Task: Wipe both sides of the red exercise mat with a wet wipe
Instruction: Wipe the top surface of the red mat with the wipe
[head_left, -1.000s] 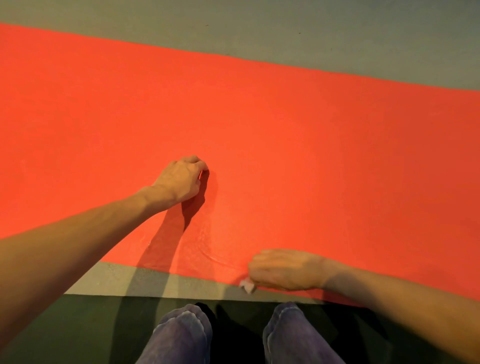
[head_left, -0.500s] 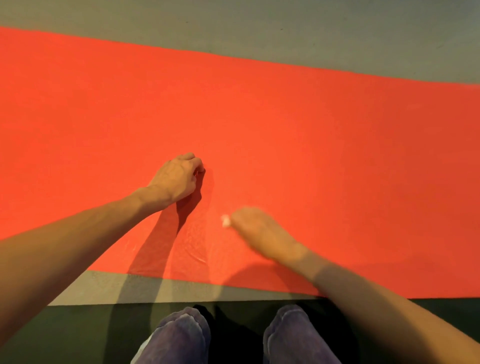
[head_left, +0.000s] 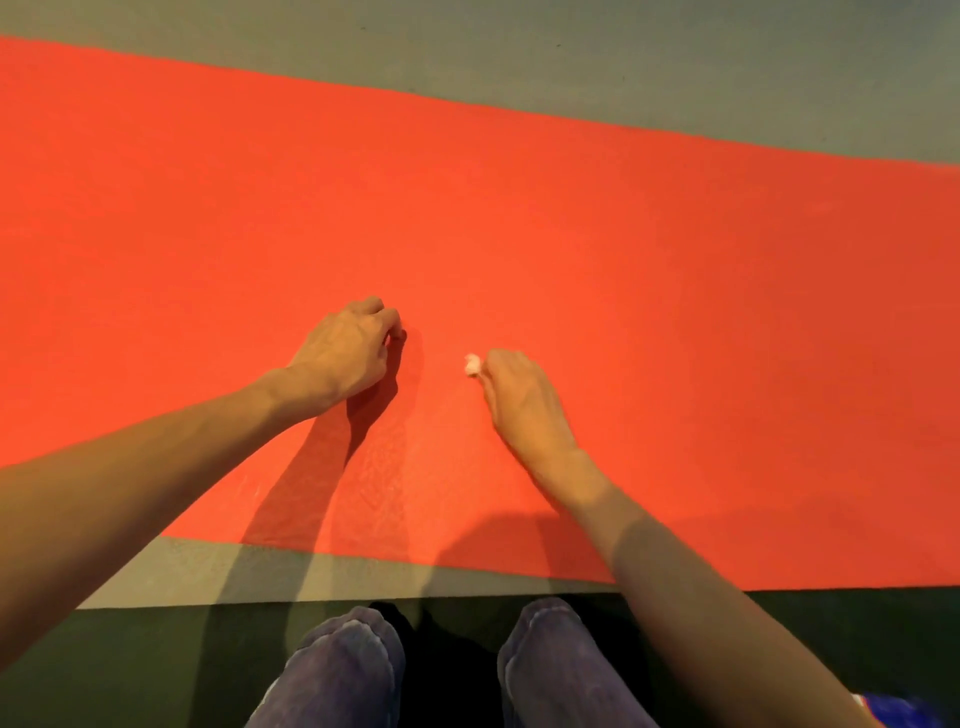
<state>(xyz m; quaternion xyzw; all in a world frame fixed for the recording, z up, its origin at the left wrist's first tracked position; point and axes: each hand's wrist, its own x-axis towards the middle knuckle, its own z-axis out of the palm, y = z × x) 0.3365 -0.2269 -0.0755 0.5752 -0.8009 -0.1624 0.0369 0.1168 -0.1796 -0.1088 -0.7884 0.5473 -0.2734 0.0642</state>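
The red mat (head_left: 623, 249) lies flat on the gray floor (head_left: 675, 62). It runs across the view from 9 o'clock to 3 o'clock. The right hand (head_left: 524, 405) rests on the mat near the middle. Its grip is tight on a small white wipe (head_left: 471, 365). The wipe peeks out past the fingertips toward 11 o'clock and touches the mat. The left hand (head_left: 348, 353) is just beside it, at 9 o'clock from the wipe. Its fingers are curled in a narrow grip, pressed down on the mat, and it seems to hold nothing. A shiny patch (head_left: 395, 467) shows on the mat between the two arms. Two knees (head_left: 353, 670) in blue pants show at 6 o'clock, off the mat.
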